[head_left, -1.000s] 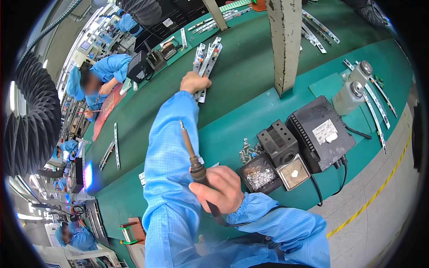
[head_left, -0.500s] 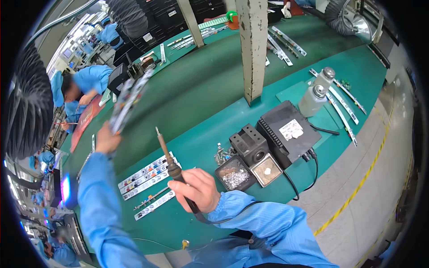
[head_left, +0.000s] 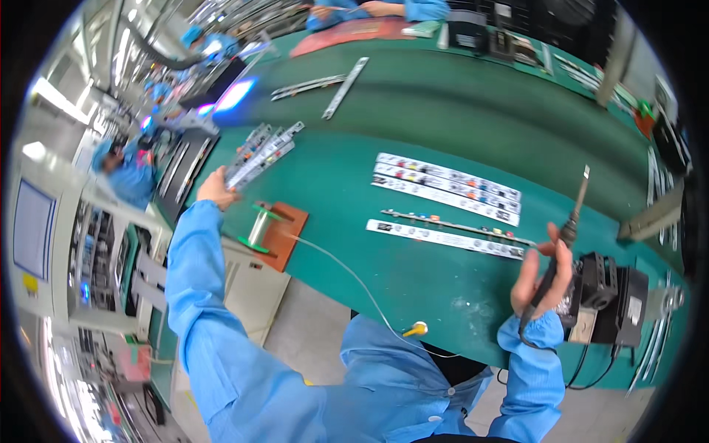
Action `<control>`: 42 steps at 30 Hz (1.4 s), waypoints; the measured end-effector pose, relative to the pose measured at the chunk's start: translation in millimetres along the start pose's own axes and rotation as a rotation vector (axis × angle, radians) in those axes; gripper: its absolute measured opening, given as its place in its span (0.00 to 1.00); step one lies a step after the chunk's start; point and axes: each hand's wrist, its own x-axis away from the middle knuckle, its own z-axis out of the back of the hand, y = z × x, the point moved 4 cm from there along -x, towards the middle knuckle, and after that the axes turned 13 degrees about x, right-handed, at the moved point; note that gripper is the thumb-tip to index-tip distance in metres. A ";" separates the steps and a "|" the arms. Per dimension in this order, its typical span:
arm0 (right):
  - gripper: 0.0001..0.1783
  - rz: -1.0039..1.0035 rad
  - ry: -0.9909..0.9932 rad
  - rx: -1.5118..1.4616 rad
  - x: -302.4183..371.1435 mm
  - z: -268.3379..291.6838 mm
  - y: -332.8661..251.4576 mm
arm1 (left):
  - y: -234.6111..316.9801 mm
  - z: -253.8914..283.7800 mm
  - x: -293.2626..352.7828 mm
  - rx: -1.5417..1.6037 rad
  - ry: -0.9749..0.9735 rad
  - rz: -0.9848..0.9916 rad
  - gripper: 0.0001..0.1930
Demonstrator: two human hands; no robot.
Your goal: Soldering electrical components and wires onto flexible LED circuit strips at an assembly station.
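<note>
At the left of the green workbench, my left hand [head_left: 216,190] grips a small bundle of circuit board strips [head_left: 260,161], fanned out and tilted up toward the far side. My right hand [head_left: 560,275], at the right, is closed around the handle of a soldering iron [head_left: 569,231] with its tip pointing up and away. Between the hands lie several white circuit board strips [head_left: 447,188] side by side. Nearer me are a narrow strip standing on edge [head_left: 458,225] and another flat strip [head_left: 443,238]. Just right of my left hand, a solder wire spool [head_left: 258,227] sits on a brown base [head_left: 292,236].
Beside my right hand stand a black iron holder [head_left: 598,280] and a soldering station [head_left: 631,306]. A yellow plug [head_left: 418,329] on a thin cord lies at the near edge. More strips [head_left: 346,88] lie across the bench, where a co-worker's blue sleeve [head_left: 425,9] shows. A pillar [head_left: 653,218] rises at right.
The view has swung left, bringing the solder spool and near edge into sight. My left hand has carried the strips to the bench's left part. My right hand still holds the iron.
</note>
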 end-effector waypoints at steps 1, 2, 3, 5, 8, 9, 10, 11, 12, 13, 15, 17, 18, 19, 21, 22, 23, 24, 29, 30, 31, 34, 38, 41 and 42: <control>0.30 -0.015 -0.018 0.015 3.3 -2.9 1.5 | -17.7 -11.9 8.5 -0.007 -0.033 0.056 0.47; 0.30 -0.030 -0.035 0.035 6.1 -5.3 2.2 | -38.2 -21.1 12.0 0.034 -0.106 0.127 0.56; 0.30 -0.016 -0.028 0.036 6.7 -7.5 2.4 | -55.4 -24.8 11.8 0.130 -0.030 0.130 0.55; 0.29 -0.023 -0.035 0.045 7.3 -10.0 -0.5 | -84.5 -23.1 14.7 0.354 0.144 0.113 0.51; 0.28 -0.071 -0.034 -0.010 13.7 -13.2 1.5 | -120.1 -36.0 17.9 0.317 0.192 0.187 0.46; 0.28 -0.086 -0.034 0.000 14.5 -11.0 2.3 | -112.9 -47.0 19.3 0.234 0.156 0.192 0.45; 0.28 -0.102 -0.036 -0.005 15.1 -11.4 1.8 | -101.7 -51.0 25.9 0.142 0.125 0.206 0.43; 0.28 -0.119 -0.039 -0.018 15.2 -11.3 0.2 | -92.6 -55.2 30.8 0.158 0.062 0.168 0.40; 0.28 -0.109 -0.048 -0.031 15.7 -12.5 -0.4 | -94.6 -59.7 31.4 0.180 0.046 0.179 0.37; 0.28 -0.105 -0.041 -0.045 15.9 -12.9 0.6 | -95.7 -62.7 30.3 0.203 0.029 0.187 0.35; 0.29 -0.124 -0.040 -0.061 15.9 -13.0 -0.7 | -100.1 -62.0 29.4 0.172 0.118 0.192 0.29; 0.29 -0.115 -0.033 -0.064 17.5 -14.6 3.3 | -105.0 -62.1 24.5 0.118 0.154 0.199 0.23; 0.29 -0.112 -0.019 -0.064 18.0 -15.2 5.0 | -95.8 -58.0 27.8 0.043 0.178 0.156 0.19; 0.29 -0.108 -0.021 -0.065 17.9 -15.0 4.8 | -100.3 -62.4 25.1 0.045 0.178 0.160 0.19; 0.29 -0.094 -0.033 -0.051 16.5 -13.8 4.7 | -100.6 -67.6 17.0 0.033 0.244 0.067 0.17; 0.29 -0.091 -0.035 -0.049 16.0 -14.5 4.4 | -100.5 -66.8 15.1 0.036 0.243 0.069 0.17; 0.29 -0.101 -0.029 -0.053 15.9 -15.2 4.0 | -101.8 -63.2 13.6 0.107 0.275 0.076 0.15; 0.29 -0.112 -0.023 -0.059 16.3 -15.5 3.9 | -101.5 -59.4 13.6 0.176 0.308 0.083 0.14; 0.29 -0.125 -0.029 -0.054 16.7 -15.6 4.0 | -89.8 -28.9 27.3 0.271 0.554 -0.049 0.12; 0.29 -0.137 -0.025 -0.063 16.9 -16.0 3.8 | -85.0 -27.7 32.0 0.268 0.553 -0.049 0.12; 0.29 -0.140 -0.026 -0.065 16.8 -16.1 4.4 | -80.0 -30.7 34.0 0.334 0.452 -0.091 0.12; 0.28 -0.141 -0.025 -0.062 17.3 -15.0 7.5 | -41.6 -39.9 50.4 0.453 0.162 -0.140 0.16; 0.29 -0.153 -0.030 -0.058 18.1 -14.3 9.3 | -28.5 -51.5 49.4 0.526 0.045 0.024 0.20; 0.29 -0.146 -0.035 -0.078 18.4 -16.4 7.0 | -69.1 -47.3 28.4 0.369 0.359 -0.023 0.15; 0.29 -0.152 -0.035 -0.070 18.6 -17.0 6.9 | -77.0 -49.4 16.1 0.290 0.421 -0.025 0.15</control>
